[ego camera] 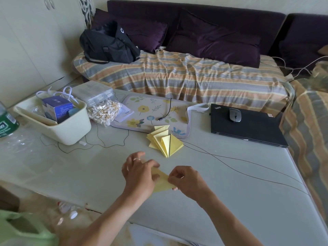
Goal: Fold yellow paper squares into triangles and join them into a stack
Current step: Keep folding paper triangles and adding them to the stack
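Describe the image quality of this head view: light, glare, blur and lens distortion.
Head view: soft, even daylight with faint shadows under the hands; mild glare on the glossy table; wide-angle bending curves the table edge and sofa; the left hand and right hand, both holding the yellow paper, are slightly motion-blurred; the folded stack is sharp.

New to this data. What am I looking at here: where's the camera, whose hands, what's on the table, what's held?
There is no robot. One wide-angle camera worn on a person's head looks forward and down at their bare hands. The left hand and right hand both pinch a yellow paper piece just above the pale table, mid-fold. Beyond them lies a stack of folded yellow triangles, partly on a floral mat. Also on the table: a closed black laptop with a mouse on it, a cream bin and a bag of cotton swabs.
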A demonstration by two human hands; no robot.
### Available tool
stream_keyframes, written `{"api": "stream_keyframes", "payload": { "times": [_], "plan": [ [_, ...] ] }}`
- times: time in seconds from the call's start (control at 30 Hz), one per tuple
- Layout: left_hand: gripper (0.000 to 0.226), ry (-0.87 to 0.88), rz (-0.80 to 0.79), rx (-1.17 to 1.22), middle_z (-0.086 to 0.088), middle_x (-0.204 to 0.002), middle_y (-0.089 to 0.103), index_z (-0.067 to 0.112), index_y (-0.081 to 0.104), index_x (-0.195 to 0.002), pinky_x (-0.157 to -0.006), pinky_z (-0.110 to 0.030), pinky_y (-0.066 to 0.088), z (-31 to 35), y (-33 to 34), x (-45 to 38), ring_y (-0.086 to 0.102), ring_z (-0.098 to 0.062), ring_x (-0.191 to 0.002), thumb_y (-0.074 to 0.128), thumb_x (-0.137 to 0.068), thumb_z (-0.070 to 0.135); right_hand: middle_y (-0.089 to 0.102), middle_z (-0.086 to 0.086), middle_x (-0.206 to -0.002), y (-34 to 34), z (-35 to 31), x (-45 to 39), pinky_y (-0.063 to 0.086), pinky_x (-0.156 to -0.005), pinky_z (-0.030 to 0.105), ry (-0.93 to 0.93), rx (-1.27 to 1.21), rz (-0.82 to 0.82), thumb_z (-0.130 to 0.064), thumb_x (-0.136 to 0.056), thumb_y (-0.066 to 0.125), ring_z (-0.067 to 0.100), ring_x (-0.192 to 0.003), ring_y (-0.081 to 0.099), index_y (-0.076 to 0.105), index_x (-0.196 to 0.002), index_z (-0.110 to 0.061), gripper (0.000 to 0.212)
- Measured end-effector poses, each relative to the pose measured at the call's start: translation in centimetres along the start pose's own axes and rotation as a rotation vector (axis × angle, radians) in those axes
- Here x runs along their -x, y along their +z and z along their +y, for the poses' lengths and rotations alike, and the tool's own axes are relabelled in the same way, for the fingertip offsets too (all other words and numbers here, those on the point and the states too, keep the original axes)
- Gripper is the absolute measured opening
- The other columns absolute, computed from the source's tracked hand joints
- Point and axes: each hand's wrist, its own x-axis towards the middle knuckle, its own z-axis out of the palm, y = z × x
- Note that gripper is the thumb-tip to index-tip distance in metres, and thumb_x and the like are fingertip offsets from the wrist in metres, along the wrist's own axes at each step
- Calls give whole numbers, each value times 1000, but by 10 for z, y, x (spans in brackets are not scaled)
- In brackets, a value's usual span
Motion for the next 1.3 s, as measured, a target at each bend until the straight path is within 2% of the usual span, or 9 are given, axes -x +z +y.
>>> {"api": "stream_keyframes", "payload": {
  "times": [0.13,0.23,0.33,0.43,0.57,0.73,0.9,1.03,1.3],
  "plan": [
    [11,-34,-132,49,13,-119,63,37,74,-101,-109,-36,32,-1,-2,-1,52,-13,-124,69,-92,43,71,1,-83,-1,2,-7,48,-59,19,-6,-97,112,-23,-87,67,16,-73,63,71,-84,-21,6],
    [8,-36,-243,289,13,-94,71,25,75,-93,-82,-18,48,-2,-3,1,65,-10,-95,72,-92,32,72,9,-92,-2,4,-10,48,-65,32,33,-243,116,-31,-85,73,22,-77,63,70,-86,-21,10],
    [5,-74,-163,417,14,-80,68,22,75,-88,-57,-5,38,0,-3,3,62,-3,-76,73,-91,25,73,7,-93,-2,4,-10,47,-66,28,54,-314,86,-31,-86,75,15,-73,61,69,-92,-16,17],
    [8,-174,-97,555,10,-80,70,22,72,-83,-61,-14,43,0,-6,-1,63,-6,-74,73,-91,23,76,8,-93,-2,5,-10,53,-70,30,74,-381,44,-23,-88,75,16,-69,64,70,-95,-12,14],
    [15,-261,-197,709,0,-76,75,16,73,-79,-80,-39,59,0,-8,-2,73,-21,-78,70,-86,29,74,6,-83,-4,6,-10,56,-70,26,73,-421,33,-15,-89,71,15,-64,62,71,-92,-9,7],
    [34,-223,-125,786,-3,-69,60,7,62,-82,-80,-50,59,0,-6,-4,56,-18,-66,63,-78,41,70,0,-75,-4,3,-7,52,-69,25,52,-397,-60,-13,-89,69,14,-64,59,72,-90,-9,4],
    [2,-370,-30,1041,-9,-85,66,9,68,-93,-66,-33,63,0,-9,-8,64,-22,-75,66,-93,9,69,8,-85,-3,3,-11,56,-73,29,58,-480,38,-5,-88,68,17,-67,60,71,-98,-10,12],
    [16,-405,8,1141,-12,-81,67,11,66,-102,-68,-37,64,1,-14,-7,69,-22,-65,58,-94,-1,69,12,-86,-6,1,-10,56,-68,25,17,-671,93,8,-90,62,16,-67,63,70,-96,-9,19],
    [23,-371,5,1134,-15,-81,67,12,65,-98,-67,-37,62,5,-18,-8,67,-22,-63,52,-92,-5,65,11,-86,-6,-1,-8,52,-74,32,-51,-737,102,8,-91,58,19,-77,59,73,-95,-9,22]
  ]
}}
